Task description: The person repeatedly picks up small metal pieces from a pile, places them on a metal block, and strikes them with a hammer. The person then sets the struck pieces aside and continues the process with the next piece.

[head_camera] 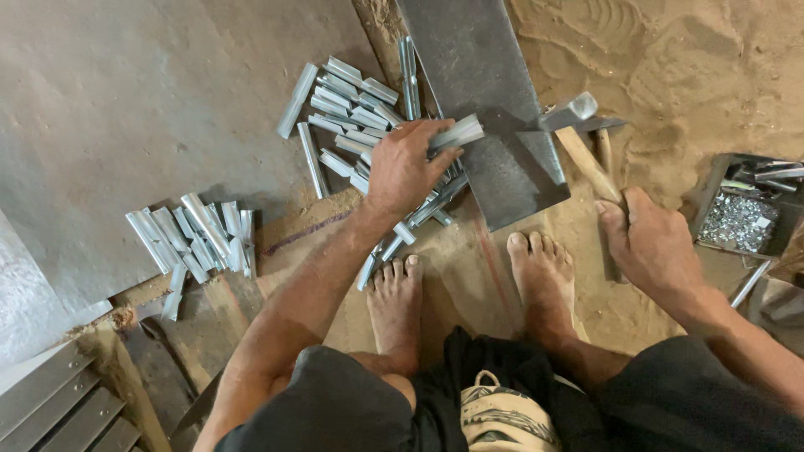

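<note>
My left hand [406,163] grips a short shiny metal channel piece [458,133] and holds it against the edge of a dark steel plate [486,92] lying on the sandy floor. Under and behind that hand lies a pile of similar metal pieces [347,105]. My right hand [653,247] is closed around the wooden handle of a hammer [586,159], whose steel head [569,111] rests at the plate's right edge. My two bare feet [469,285] stand just below the plate.
A second heap of metal pieces [193,234] lies at the left on a grey sheet [126,100]. A dark tray of small silvery parts [741,219] sits at the right. Stacked grey strips [59,410] fill the bottom left corner.
</note>
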A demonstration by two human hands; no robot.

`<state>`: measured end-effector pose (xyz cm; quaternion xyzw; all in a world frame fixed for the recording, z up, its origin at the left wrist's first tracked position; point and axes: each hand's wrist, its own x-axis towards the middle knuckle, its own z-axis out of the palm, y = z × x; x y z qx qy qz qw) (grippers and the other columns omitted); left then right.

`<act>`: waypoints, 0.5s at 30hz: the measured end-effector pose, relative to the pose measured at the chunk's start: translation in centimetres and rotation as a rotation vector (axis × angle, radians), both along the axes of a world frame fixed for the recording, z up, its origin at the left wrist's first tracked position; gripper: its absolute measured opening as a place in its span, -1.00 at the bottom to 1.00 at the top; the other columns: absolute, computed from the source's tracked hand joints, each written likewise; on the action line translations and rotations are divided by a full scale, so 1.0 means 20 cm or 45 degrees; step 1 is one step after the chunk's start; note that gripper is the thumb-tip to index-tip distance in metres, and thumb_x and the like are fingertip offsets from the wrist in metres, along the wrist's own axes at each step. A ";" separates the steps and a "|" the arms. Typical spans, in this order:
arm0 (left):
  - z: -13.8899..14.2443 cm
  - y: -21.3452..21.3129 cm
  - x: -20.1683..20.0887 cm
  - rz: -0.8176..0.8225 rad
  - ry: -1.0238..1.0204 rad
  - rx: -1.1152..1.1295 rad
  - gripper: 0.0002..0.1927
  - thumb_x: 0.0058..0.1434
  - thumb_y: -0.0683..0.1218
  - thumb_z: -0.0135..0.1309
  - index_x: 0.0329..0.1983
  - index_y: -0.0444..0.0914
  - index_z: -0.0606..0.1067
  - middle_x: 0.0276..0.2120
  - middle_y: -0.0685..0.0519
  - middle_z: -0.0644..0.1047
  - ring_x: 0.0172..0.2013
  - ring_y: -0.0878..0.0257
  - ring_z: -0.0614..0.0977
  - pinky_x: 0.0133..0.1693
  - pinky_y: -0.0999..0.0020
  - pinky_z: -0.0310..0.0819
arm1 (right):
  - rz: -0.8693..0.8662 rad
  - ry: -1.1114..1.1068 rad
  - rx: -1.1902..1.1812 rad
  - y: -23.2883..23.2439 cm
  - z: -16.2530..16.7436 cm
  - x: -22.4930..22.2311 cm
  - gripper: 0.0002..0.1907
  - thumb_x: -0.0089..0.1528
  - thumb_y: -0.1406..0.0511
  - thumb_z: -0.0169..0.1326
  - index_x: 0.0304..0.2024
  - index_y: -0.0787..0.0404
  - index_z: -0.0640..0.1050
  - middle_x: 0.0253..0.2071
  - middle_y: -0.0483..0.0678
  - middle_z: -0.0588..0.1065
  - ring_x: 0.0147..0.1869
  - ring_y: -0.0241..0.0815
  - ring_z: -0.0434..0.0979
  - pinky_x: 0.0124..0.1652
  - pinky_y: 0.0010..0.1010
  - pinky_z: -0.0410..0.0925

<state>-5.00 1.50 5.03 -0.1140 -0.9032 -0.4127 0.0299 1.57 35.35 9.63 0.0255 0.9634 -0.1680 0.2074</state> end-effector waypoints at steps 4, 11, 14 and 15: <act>-0.01 0.02 -0.04 -0.063 -0.008 -0.027 -0.61 0.16 -0.03 0.33 0.03 -0.24 0.59 -0.21 -0.05 0.62 -0.20 -0.03 0.67 -0.16 0.12 0.57 | 0.047 0.055 -0.037 0.01 -0.01 -0.02 -0.63 0.42 0.13 -0.02 -0.13 0.37 0.44 -0.34 0.42 0.51 -0.22 0.52 0.51 -0.20 0.21 0.34; -0.01 0.03 -0.05 -0.094 0.004 -0.059 -0.62 0.16 -0.04 0.33 0.03 -0.24 0.60 -0.21 -0.03 0.60 -0.22 0.00 0.67 -0.17 0.14 0.58 | 0.148 0.178 -0.133 -0.05 0.07 -0.07 -0.62 0.40 0.13 0.05 -0.21 0.37 0.43 -0.43 0.34 0.49 -0.34 0.39 0.54 -0.32 0.10 0.38; -0.01 0.05 -0.05 -0.073 -0.127 -0.137 -0.61 0.17 -0.01 0.31 0.03 -0.24 0.59 -0.19 -0.02 0.60 -0.30 0.08 0.69 -0.23 0.17 0.61 | 0.160 0.187 -0.135 -0.11 0.10 -0.09 -0.62 0.41 0.12 0.05 -0.19 0.36 0.42 -0.50 0.30 0.46 -0.42 0.32 0.53 -0.39 0.06 0.37; -0.01 0.05 -0.05 -0.067 -0.126 -0.136 -0.61 0.17 -0.01 0.31 0.03 -0.24 0.59 -0.19 -0.02 0.60 -0.30 0.08 0.69 -0.22 0.16 0.61 | 0.190 0.178 -0.121 -0.14 0.10 -0.10 -0.62 0.40 0.12 0.05 -0.20 0.35 0.42 -0.50 0.27 0.46 -0.44 0.31 0.53 -0.41 0.06 0.36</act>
